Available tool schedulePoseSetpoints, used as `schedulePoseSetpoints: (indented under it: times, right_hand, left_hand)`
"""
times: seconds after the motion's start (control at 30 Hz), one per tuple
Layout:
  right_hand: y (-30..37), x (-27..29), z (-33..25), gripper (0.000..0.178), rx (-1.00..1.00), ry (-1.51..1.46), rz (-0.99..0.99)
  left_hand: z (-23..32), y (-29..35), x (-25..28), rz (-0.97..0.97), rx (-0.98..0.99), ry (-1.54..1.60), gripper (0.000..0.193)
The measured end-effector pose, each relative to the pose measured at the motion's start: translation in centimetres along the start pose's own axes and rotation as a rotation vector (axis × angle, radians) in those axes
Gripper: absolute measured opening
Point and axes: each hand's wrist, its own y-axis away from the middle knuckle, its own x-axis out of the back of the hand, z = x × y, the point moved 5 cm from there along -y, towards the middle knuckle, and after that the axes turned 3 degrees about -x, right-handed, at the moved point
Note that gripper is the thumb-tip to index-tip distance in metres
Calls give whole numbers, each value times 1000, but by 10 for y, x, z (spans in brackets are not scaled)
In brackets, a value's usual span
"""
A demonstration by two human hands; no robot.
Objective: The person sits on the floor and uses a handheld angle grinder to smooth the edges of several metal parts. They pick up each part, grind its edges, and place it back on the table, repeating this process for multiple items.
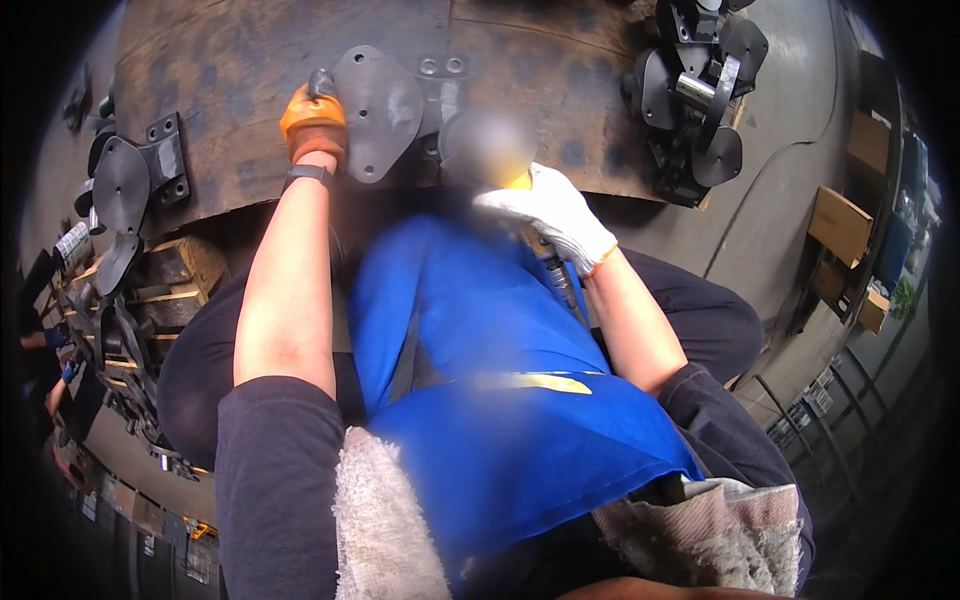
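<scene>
Gripping a metal plate (375, 115) by its left edge, the left hand (315, 125) is curled; the right hand (556, 215) clasps a tool (519, 181).

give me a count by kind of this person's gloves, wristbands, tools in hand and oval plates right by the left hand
Gloves: 2 (orange glove, white glove)
Wristbands: 1 (dark wristband)
Tools in the right hand: 1 (partly blurred tool)
Oval plates by the left hand: 1 (grey oval plate)
Total: 5
</scene>
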Motion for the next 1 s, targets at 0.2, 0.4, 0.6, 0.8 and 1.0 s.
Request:
schedulePoseSetpoints:
  times: [0.2, 0.4, 0.6, 0.8, 1.0]
  right_hand:
    - [-4, 9, 14, 28, -13, -48, 29]
    - [-6, 6, -5, 27, -34, -121, -14]
    - [-14, 10, 6, 27, -23, -183, 7]
    - [-16, 8, -8, 32, -73, -159, -27]
    - [-21, 14, 4, 30, -27, -169, 32]
  left_hand:
    - [6, 3, 2, 29, -19, -27, 51]
    - [1, 0, 0, 25, -38, 14, 53]
    - [5, 2, 1, 39, -29, -71, 50]
    - [-1, 1, 0, 61, -60, 6, 47]
    - [14, 8, 6, 56, -7, -52, 47]
